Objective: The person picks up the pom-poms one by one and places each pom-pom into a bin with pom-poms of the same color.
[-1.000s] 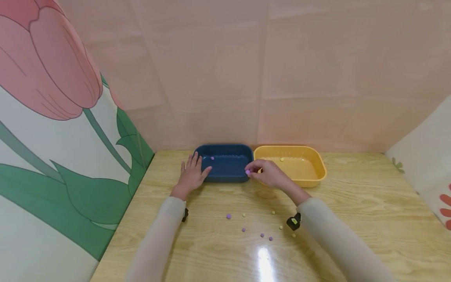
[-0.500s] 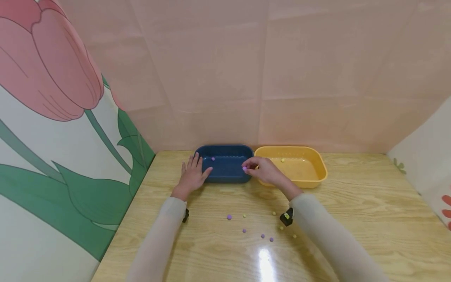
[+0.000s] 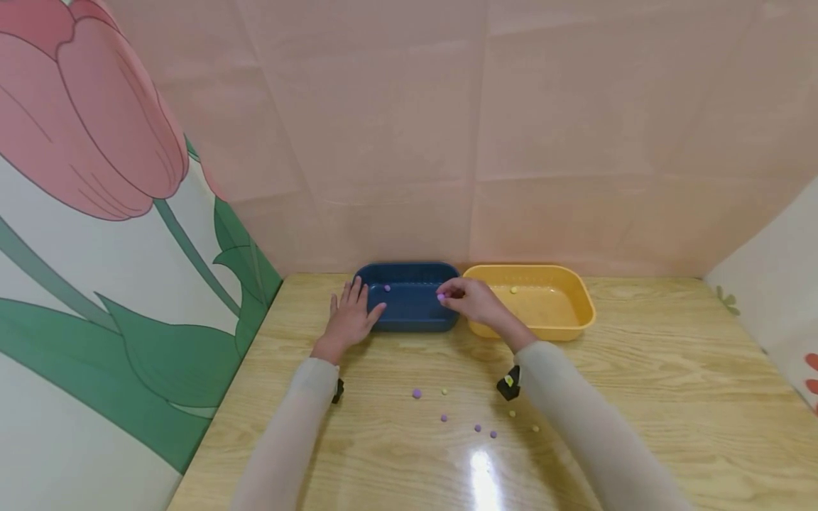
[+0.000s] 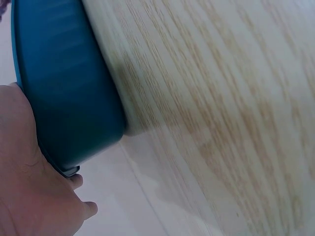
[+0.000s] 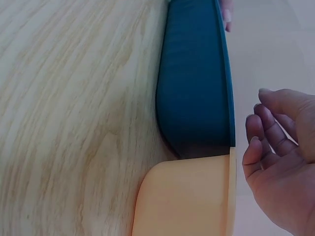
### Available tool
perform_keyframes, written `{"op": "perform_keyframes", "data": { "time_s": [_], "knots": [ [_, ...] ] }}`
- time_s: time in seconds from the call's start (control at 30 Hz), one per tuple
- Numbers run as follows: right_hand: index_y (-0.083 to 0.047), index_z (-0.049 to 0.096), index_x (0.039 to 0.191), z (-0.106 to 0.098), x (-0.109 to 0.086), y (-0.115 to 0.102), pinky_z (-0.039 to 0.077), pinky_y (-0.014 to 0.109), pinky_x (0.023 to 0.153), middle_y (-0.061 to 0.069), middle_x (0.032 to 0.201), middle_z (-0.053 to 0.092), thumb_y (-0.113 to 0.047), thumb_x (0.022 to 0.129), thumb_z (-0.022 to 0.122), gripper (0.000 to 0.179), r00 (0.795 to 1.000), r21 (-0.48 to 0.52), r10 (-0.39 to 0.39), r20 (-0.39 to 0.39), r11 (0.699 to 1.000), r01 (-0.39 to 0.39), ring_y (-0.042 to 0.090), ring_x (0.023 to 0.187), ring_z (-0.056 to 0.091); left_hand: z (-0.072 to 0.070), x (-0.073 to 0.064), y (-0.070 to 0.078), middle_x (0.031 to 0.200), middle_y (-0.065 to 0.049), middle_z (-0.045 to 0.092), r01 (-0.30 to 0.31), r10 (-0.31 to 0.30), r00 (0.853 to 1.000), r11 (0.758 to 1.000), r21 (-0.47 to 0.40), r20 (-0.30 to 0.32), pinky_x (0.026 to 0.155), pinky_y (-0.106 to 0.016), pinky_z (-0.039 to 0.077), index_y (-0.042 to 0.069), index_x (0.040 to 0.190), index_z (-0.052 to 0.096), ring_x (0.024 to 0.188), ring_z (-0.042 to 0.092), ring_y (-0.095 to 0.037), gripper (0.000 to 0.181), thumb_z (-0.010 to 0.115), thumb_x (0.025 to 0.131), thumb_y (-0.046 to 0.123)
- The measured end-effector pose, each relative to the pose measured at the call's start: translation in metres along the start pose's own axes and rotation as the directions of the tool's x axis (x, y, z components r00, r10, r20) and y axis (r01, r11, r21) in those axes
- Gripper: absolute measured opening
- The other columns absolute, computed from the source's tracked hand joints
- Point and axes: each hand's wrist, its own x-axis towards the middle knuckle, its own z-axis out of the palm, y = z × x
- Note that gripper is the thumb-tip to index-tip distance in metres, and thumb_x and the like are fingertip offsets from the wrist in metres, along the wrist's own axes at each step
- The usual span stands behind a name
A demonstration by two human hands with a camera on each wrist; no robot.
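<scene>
— The right hand (image 3: pixel 476 299): how do we see its fingers?

— Thumb and fingertips come together in a pinch, and we see them clamped on a small purple ball (image 3: pixel 441 297).

— Where do we place that ball?

— Over the right end of the blue tray (image 3: pixel 412 310); how high above its floor, we cannot tell.

— And the left hand (image 3: pixel 347 323)?

— We find its fingers straight and spread apart, resting on the blue tray's left end. The left wrist view shows us that hand against the rim.

— What do we see inside?

— A second purple ball (image 3: pixel 387 288) near the far left, well apart from the pinched one.

— And just to the right?

— There we have the yellow tray (image 3: pixel 559 305), with a yellow ball (image 3: pixel 513 289) lying towards its far side.

— What about nearer to us?

— On the wooden table (image 3: pixel 652 362) we count four loose purple balls (image 3: pixel 417 393) and three loose yellow balls (image 3: pixel 444 392), scattered between the pale sleeves (image 3: pixel 578 411).

— Behind both trays we see a pink sheet (image 3: pixel 396 128); at the left, a big printed tulip (image 3: pixel 121 113).
</scene>
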Motion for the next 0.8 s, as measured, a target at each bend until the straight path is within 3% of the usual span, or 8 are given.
{"op": "perform_keyframes", "data": {
  "time_s": [0.5, 0.8],
  "knots": [
    [-0.007, 0.066, 0.126, -0.002, 0.014, 0.007, 0.051, 0.036, 0.084, 0.008, 0.103, 0.066, -0.02, 0.098, 0.07, 0.032, 0.995, 0.031, 0.082, -0.055, 0.996, -0.08, 0.025, 0.094, 0.061, -0.004, 0.001, 0.002, 0.17, -0.015, 0.004, -0.004, 0.004, 1.0, 1.0, -0.012, 0.002, 0.121, -0.064, 0.005, 0.002, 0.161, 0.02, 0.156, 0.003, -0.037, 0.08, 0.024, 0.107, 0.06],
    [-0.006, 0.067, 0.125, -0.002, 0.009, 0.006, 0.051, 0.035, 0.083, 0.008, 0.103, 0.066, -0.019, 0.097, 0.07, 0.031, 0.997, 0.039, 0.073, -0.041, 0.997, -0.071, 0.023, 0.093, 0.061, -0.001, 0.0, 0.0, 0.17, -0.015, 0.003, -0.002, 0.003, 1.0, 1.0, -0.014, 0.014, 0.121, -0.063, 0.003, 0.002, 0.161, 0.019, 0.157, 0.001, -0.035, 0.081, 0.024, 0.106, 0.062]
  ]
}}
